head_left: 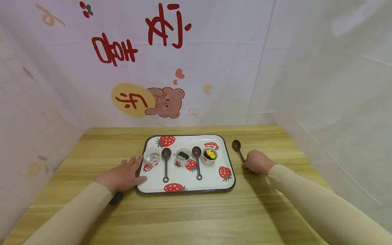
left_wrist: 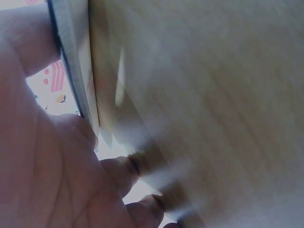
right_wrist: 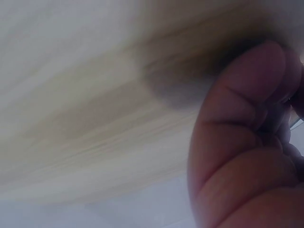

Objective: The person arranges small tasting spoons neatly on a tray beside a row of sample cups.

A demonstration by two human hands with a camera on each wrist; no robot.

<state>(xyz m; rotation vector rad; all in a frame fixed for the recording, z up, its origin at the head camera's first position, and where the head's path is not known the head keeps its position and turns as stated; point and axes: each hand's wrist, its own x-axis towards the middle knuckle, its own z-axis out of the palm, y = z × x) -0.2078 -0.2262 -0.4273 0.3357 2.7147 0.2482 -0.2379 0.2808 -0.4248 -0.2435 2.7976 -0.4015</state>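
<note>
My right hand (head_left: pixel 256 162) pinches the handle of a dark brown spoon (head_left: pixel 236 146), just right of the tray; its bowl points away from me. In the right wrist view the curled fingers (right_wrist: pixel 232 137) show close to the table. My left hand (head_left: pixel 125 174) rests at the left edge of a white strawberry-print tray (head_left: pixel 196 185), fingers spread and the thumb over the rim. On the tray stand a left paper cup (head_left: pixel 152 160), a middle cup (head_left: pixel 183 163) and a right cup (head_left: pixel 209 161), each holding toy sushi. Between them lie a left spoon (head_left: pixel 166 154) and another spoon (head_left: pixel 197 153).
The tray sits on a wooden table (head_left: pixel 190 217). A small dark object (head_left: pixel 115 198) shows beside the left wrist, partly hidden by it. White printed cloth (head_left: pixel 220 85) hangs behind the table and along both sides.
</note>
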